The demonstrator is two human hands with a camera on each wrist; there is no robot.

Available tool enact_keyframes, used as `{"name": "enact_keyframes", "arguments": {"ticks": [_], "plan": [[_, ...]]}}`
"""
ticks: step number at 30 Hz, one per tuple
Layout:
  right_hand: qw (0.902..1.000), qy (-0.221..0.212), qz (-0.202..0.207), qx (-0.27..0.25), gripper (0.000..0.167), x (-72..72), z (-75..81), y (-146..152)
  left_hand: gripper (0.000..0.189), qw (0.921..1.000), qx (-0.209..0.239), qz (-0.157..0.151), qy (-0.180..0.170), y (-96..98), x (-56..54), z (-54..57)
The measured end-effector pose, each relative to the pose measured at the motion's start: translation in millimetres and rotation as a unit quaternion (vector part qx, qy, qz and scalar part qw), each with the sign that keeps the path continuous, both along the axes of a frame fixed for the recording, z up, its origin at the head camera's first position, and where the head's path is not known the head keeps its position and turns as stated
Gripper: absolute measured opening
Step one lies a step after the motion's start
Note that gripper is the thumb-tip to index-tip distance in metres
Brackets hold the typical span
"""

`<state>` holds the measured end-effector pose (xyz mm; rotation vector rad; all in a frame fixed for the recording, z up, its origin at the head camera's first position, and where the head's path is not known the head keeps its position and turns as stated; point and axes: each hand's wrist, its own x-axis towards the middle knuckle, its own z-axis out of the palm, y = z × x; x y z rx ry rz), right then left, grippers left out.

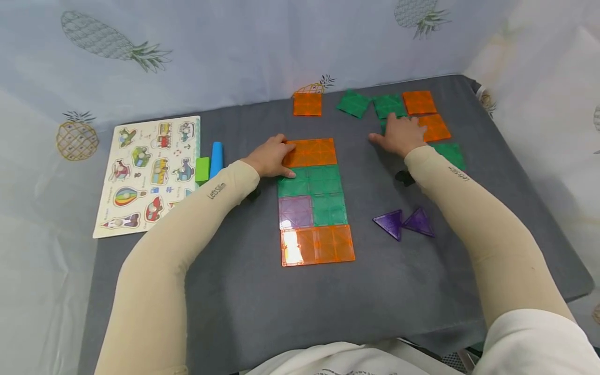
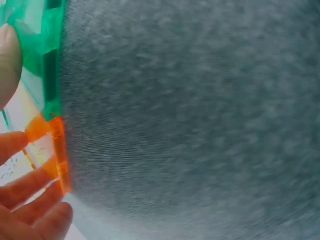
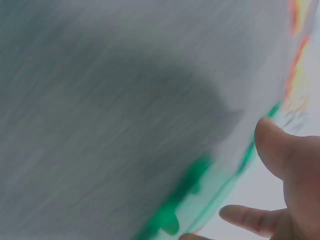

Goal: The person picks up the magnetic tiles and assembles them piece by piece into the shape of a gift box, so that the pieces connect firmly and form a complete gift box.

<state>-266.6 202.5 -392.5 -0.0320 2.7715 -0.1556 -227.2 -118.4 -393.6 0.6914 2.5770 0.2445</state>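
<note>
Translucent square tiles lie edge to edge in a rectangle: an orange row at the far end, green tiles below it, one purple tile, and an orange row nearest me. My left hand rests at the far left corner. Its fingers touch the orange edge, while the thumb lies over a green tile. Over on the right, my right hand reaches with spread fingers above a green tile, which it partly covers. Another green tile and two orange tiles lie just beyond.
Two purple triangles lie right of the rectangle. A green tile and an orange tile sit near the back edge, another green tile beside my right forearm. At left are a picture puzzle board, a green block and a blue cylinder.
</note>
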Motion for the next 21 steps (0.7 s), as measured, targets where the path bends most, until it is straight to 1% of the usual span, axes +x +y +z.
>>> {"name": "enact_keyframes", "arguments": {"ticks": [2, 4, 6, 8, 9, 11, 14, 16, 19, 21], "plan": [[0.9994, -0.023, -0.026, 0.007, 0.091, -1.0, -1.1, 16.9, 0.084, 0.9999, -0.013, -0.006, -0.002, 6.1, -4.5, 3.1], [0.9992, -0.027, -0.029, 0.003, 0.088, 1.5, -4.9, 26.9, 0.078, 0.9997, -0.024, -0.007, -0.002, 14.6, -9.9, 8.5], [0.9998, -0.012, -0.018, -0.003, 0.076, 7.4, -10.4, 31.0, 0.066, 0.9995, -0.031, -0.005, -0.002, 26.1, -17.0, 14.6], [0.9999, 0.011, -0.001, 0.001, 0.062, 16.3, -14.5, 30.3, 0.055, 0.9995, -0.030, 0.002, 0.003, 40.9, -25.9, 19.7], [0.9997, 0.023, 0.008, 0.005, 0.056, 21.6, -15.8, 29.1, 0.053, 0.9996, -0.028, 0.006, 0.006, 49.7, -31.0, 21.4], [0.9984, 0.047, 0.029, 0.011, 0.041, 32.7, -17.3, 25.5, 0.055, 0.9995, -0.022, 0.017, 0.013, 69.0, -43.0, 21.9], [0.9952, 0.077, 0.058, 0.016, 0.028, 47.4, -17.1, 18.6, 0.067, 0.9987, -0.013, 0.037, 0.033, 102.0, -63.9, 17.1], [0.9930, 0.094, 0.070, 0.017, 0.024, 54.6, -17.6, 15.0, 0.076, 0.9973, -0.007, 0.062, 0.040, 124.2, -78.0, 11.4], [0.9903, 0.110, 0.080, 0.026, 0.028, 61.0, -21.2, 10.9, 0.084, 0.9921, -0.016, 0.116, 0.045, 152.1, -97.4, 0.0], [0.9886, 0.120, 0.084, 0.033, 0.031, 61.6, -24.5, 9.2, 0.087, 0.9860, -0.022, 0.159, 0.043, 164.6, -108.3, -8.5]]}}
